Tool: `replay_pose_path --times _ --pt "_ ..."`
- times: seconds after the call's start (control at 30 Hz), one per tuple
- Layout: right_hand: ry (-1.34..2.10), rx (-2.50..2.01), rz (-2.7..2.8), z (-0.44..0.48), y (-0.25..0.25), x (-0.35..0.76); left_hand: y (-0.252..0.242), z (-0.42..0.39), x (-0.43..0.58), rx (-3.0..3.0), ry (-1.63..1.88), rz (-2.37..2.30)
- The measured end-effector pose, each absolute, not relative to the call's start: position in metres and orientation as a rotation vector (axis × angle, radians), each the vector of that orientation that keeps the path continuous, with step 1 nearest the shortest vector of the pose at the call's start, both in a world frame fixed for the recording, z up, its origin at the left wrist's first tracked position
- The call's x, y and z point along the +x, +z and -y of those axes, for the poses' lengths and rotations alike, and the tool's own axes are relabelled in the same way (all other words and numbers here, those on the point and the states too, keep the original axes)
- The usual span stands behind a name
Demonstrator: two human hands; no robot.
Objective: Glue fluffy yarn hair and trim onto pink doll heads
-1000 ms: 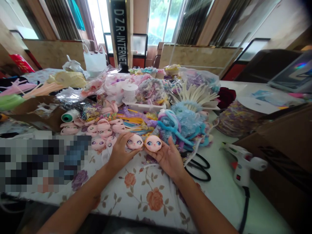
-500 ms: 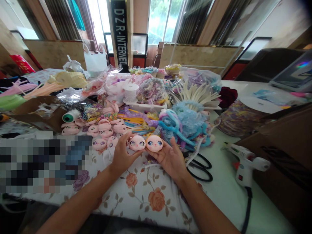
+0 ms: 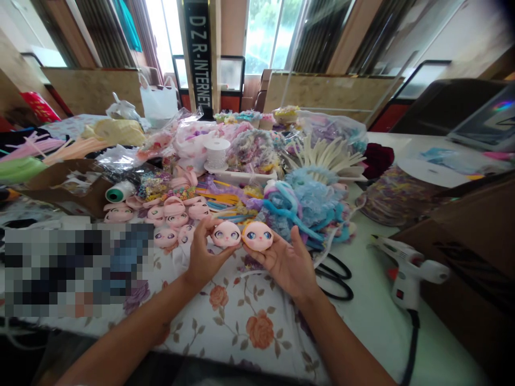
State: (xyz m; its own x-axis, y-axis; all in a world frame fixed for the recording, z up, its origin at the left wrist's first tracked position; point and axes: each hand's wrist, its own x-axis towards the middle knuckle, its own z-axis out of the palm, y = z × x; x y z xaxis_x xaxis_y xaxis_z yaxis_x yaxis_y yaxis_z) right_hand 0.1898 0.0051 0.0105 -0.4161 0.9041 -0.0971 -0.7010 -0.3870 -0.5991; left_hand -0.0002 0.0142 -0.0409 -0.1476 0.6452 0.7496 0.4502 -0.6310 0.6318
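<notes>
A white table [image 3: 374, 321] is crowded with craft supplies, its near edge covered by a floral cloth [image 3: 241, 327]. A heap of trimmings [image 3: 257, 147] in pink, lilac and yellow fills the middle, with a tangle of blue yarn [image 3: 306, 206] at its front right. A white glue gun [image 3: 406, 268] lies on the bare table at right, well apart from the hands, and black scissors [image 3: 338, 283] lie just beside the right hand [image 3: 290, 264]. Spare faces [image 3: 173, 217] sit in a cluster on the cloth's far edge, near the left hand [image 3: 202, 256]. The left hand pinches a pink face [image 3: 226, 234] between thumb and fingers. The right hand, palm up, grips a peach face [image 3: 257, 236] at its fingertips. Both faces are held side by side just above the cloth, in front of the yarn, eyes toward the camera. Whether they touch cannot be told.
</notes>
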Motion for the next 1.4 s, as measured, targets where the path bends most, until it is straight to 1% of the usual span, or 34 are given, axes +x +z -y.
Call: replay_pose_path --times 0.37,0.6,0.8,1.4 --pt "1.951 -0.479 0.600 -0.001 0.013 0.188 -0.046 -0.016 -0.002 1.902 1.905 -1.229" --pt "1.952 -0.477 0.589 -0.002 0.011 0.192 -0.041 -0.015 -0.005 1.986 1.864 -1.439" --pt "1.937 -0.486 0.574 -0.002 0.010 0.190 -0.037 -0.013 -0.006 2.081 1.841 -1.490" --pt "1.908 -0.469 0.550 -0.007 0.000 0.189 -0.037 -0.011 -0.006 2.096 1.818 -1.451"
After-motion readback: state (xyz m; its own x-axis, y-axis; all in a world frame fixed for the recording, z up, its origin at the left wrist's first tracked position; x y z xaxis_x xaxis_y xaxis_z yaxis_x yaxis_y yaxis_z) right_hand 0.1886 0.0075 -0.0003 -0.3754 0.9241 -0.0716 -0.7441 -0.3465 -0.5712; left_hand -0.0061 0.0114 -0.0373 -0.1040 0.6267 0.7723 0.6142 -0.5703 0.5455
